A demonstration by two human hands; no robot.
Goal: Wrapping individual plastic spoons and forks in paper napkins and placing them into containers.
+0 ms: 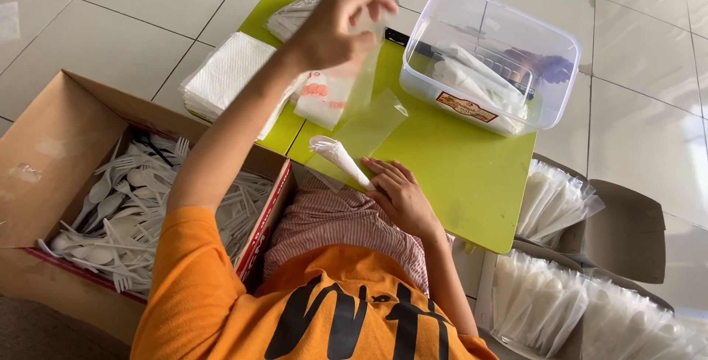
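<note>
Clear sleeve [366,113] in left hand [335,24], top edge hidden behind hand.

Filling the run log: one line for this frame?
left hand: lifting clear bag | right hand: on wrapped cutlery | surface: green table

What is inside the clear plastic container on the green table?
The clear plastic container holds several white wrapped packets, lying loosely. Glare and the side label hide how many packets there are.
</note>
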